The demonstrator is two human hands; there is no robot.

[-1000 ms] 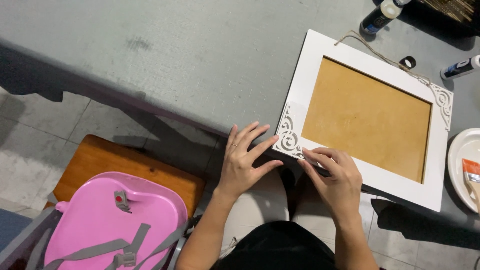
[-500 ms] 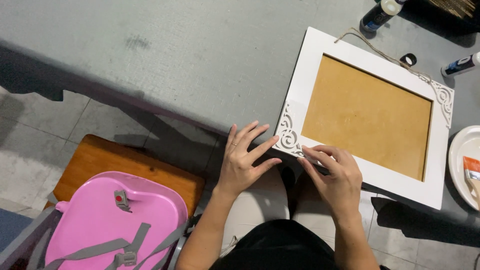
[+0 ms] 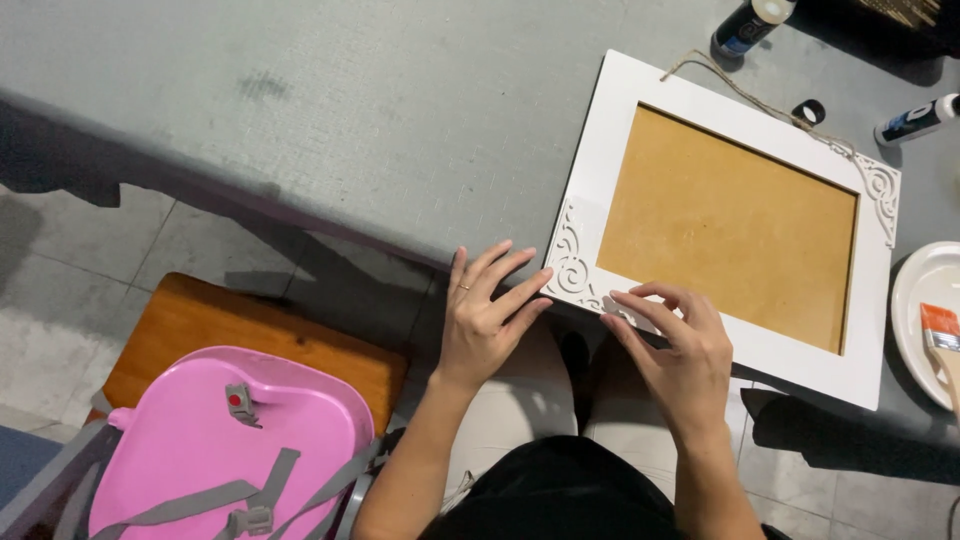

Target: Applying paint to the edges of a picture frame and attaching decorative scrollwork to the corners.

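Observation:
A white picture frame (image 3: 620,130) with a brown board centre lies flat on the grey table (image 3: 380,110), a twine hanger at its far edge. My left hand (image 3: 488,318) rests flat with fingers spread, its fingertips touching the frame's near-left scrolled corner. My right hand (image 3: 678,345) lies on the frame's near edge, fingers curled, tips pinching or pressing at the white border beside that corner. Whether it holds something small is hidden by the fingers.
A white plate (image 3: 920,300) with a paintbrush (image 3: 941,340) sits at the right edge. Two small paint bottles (image 3: 750,22) (image 3: 915,120) and a black cap (image 3: 808,110) lie beyond the frame. A pink child seat (image 3: 215,450) rests on a wooden stool (image 3: 230,330) at lower left.
Both hands stay at the frame's near-left corner; the right hand's fingers shift slightly along the border. The frame has not visibly moved.

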